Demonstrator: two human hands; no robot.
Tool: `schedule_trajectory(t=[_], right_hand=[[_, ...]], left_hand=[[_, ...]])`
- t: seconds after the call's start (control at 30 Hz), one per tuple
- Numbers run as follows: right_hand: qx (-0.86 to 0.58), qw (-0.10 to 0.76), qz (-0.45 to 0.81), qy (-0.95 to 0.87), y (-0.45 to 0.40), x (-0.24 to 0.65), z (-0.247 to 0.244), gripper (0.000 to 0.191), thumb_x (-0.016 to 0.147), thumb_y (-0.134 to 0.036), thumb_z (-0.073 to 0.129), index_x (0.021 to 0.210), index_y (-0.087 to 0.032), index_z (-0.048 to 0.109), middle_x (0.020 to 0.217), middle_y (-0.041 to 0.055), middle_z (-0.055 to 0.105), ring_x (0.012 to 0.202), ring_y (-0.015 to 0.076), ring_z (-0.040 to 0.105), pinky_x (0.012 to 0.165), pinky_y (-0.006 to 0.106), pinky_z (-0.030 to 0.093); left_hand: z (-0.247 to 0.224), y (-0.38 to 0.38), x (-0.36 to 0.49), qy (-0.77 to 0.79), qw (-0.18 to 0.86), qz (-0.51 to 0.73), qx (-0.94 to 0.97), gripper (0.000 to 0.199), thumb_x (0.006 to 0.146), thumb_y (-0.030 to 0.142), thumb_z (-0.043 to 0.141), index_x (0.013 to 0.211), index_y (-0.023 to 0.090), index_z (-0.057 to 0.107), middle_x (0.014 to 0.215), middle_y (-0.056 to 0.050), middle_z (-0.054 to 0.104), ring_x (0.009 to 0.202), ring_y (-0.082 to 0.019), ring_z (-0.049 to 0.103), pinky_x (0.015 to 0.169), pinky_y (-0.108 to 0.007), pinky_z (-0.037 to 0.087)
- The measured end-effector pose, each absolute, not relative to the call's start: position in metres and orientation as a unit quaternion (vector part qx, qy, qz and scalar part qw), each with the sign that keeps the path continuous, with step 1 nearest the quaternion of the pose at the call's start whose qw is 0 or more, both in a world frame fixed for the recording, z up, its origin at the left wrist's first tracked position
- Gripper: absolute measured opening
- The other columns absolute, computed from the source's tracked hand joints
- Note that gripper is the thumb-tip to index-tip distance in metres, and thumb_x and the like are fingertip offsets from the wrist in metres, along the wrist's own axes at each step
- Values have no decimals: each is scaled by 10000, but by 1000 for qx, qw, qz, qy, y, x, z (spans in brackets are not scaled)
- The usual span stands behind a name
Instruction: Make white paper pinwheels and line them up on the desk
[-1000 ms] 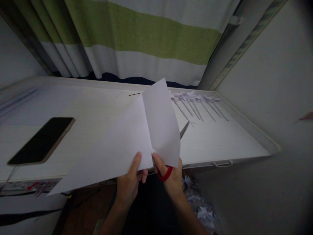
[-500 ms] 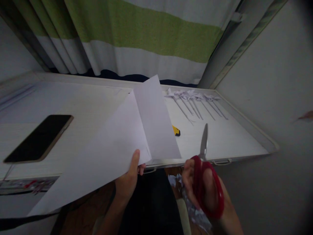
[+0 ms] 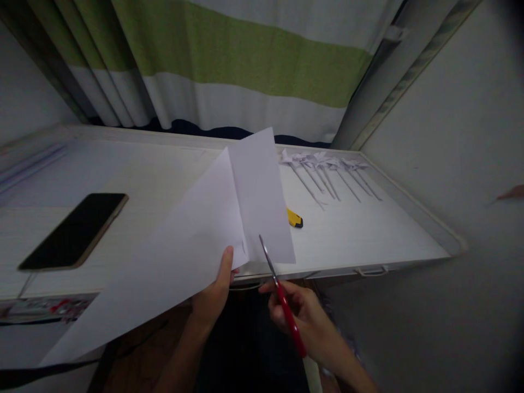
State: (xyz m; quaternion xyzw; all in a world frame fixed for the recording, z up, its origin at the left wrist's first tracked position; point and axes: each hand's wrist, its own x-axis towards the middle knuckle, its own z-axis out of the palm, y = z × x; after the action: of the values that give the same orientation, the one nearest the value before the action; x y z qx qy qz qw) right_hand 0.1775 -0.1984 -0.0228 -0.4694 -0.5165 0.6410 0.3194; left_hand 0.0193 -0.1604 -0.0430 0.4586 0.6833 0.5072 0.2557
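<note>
My left hand [image 3: 215, 297] pinches a large sheet of white paper [image 3: 184, 240] at its near edge, thumb on top. A crease runs down the sheet, and its right-hand part stands at an angle to the rest. Red-handled scissors [image 3: 289, 316] are held in my right hand [image 3: 305, 314]. Their blades point up and to the left, with the tip in front of the paper's lower right part; whether they touch it I cannot tell. Behind the sheet's right edge, a yellow and black tool [image 3: 295, 218] lies partly hidden.
Several paper flowers on thin stems [image 3: 323, 169] lie in a row at the back right of the white table [image 3: 368, 234]. On the left rests a black phone [image 3: 76, 232]. A striped curtain [image 3: 245, 54] hangs behind, and a wall [image 3: 470, 136] borders the right side.
The scissors have swung left from beside the paper to its lower right part, turning edge-on to me. My left hand keeps its hold, and the sheet has shifted slightly.
</note>
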Motion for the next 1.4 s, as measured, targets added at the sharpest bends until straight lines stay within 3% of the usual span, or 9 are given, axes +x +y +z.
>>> schedule_trajectory(t=[0.2,0.27,0.43,0.53,0.67,0.9,1.1,1.23,1.4], right_hand=[[-636,313,280,-648,-184,187,-14,166,697,-308,545,683,-143,561,518,-21,496,467,87,425,478,204,350],[-631,319,185,-682,-175,190,-9,156,707,-294,532,720,-142,565,551,1,529,480,106,457,485,220,380],[-576,328,62,-747,-154,187,-12,264,744,-197,451,987,-118,513,897,141,580,803,227,543,688,367,450],[-546,379,13,-747,-145,181,-15,285,762,-157,422,1036,-109,486,901,145,577,843,230,536,717,365,451],[-520,455,-35,-722,-127,175,-12,234,805,-196,410,993,-97,509,903,143,586,806,193,556,724,307,454],[-578,308,11,-756,-95,171,-23,268,802,-132,319,968,-32,504,874,173,563,858,236,520,765,375,425],[-570,325,18,-754,-89,173,-36,373,725,-126,389,1081,-18,417,1019,207,514,991,255,472,837,400,388],[-589,353,3,-727,-81,175,-30,263,751,-196,414,977,-82,486,902,156,576,844,230,544,722,351,437],[-634,294,-46,-714,-72,176,-28,297,777,-322,436,966,-98,488,810,134,599,691,212,573,611,309,431]], left_hand=[[-36,-137,19,701,344,458,425,326,691,386,506,415,212,494,403,14,547,481,-174,563,820,-322,401],[-32,-129,20,693,352,462,427,367,698,363,503,364,222,444,390,15,530,482,-167,558,785,-301,410],[-25,-119,22,662,362,501,424,312,682,326,528,395,232,451,368,31,498,473,-171,553,720,-283,425],[-24,-115,23,658,363,514,414,228,672,318,540,466,227,502,387,37,514,481,-178,563,750,-289,420],[-27,-109,23,654,324,525,438,177,678,308,537,524,221,539,417,33,532,529,-186,575,869,-310,356],[-31,-103,24,635,345,545,426,171,672,289,538,520,213,526,459,19,554,484,-177,573,777,-301,421],[-29,-103,24,634,366,546,408,121,661,274,548,556,215,541,427,27,544,469,-179,567,723,-295,444],[-31,-104,23,654,366,514,417,178,681,303,529,526,216,538,383,31,508,479,-186,574,681,-282,442],[-34,-104,22,647,382,521,404,168,669,310,542,534,210,556,390,27,521,481,-191,578,661,-282,443]])
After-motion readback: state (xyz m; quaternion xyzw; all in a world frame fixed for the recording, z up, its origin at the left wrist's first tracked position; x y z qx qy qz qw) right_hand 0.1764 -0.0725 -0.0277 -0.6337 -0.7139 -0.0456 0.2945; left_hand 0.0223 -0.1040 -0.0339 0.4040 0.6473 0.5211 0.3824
